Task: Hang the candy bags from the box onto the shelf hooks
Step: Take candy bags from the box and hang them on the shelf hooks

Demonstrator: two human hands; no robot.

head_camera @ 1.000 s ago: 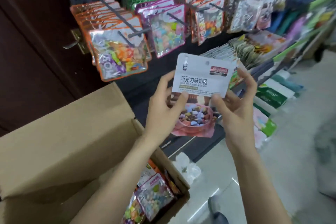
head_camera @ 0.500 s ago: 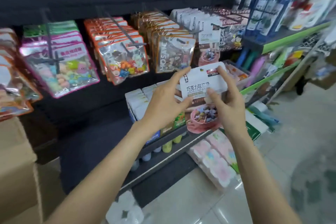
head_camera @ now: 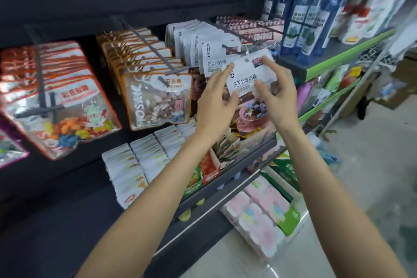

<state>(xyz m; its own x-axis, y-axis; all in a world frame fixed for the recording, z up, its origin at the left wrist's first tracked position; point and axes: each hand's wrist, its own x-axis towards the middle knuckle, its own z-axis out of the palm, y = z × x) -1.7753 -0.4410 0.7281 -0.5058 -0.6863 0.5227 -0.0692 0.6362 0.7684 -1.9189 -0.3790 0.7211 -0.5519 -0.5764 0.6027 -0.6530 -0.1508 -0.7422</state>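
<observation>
A white candy bag [head_camera: 247, 79] with a pink bowl picture is held up between both hands in front of the shelf. My left hand [head_camera: 216, 101] pinches its left edge, index finger stretched to the top corner. My right hand [head_camera: 276, 95] pinches its right side, thumb on the front. The bag's hang hole sits just below the tip of a metal hook [head_camera: 225, 46] that carries a row of matching white bags [head_camera: 198, 43]. The box is out of view.
To the left hang orange-edged MOSAIC bags [head_camera: 158, 99] and clear bags of coloured candy [head_camera: 61, 106] on hooks. White packets [head_camera: 137, 165] fill the shelf below. Blue bottles [head_camera: 302, 18] stand on the green-edged shelf at the right. Pink packs [head_camera: 259, 219] lie near the floor.
The view has swung right, away from the cardboard box. Both hands have carried the white bag up and toward the hook with the matching bags.
</observation>
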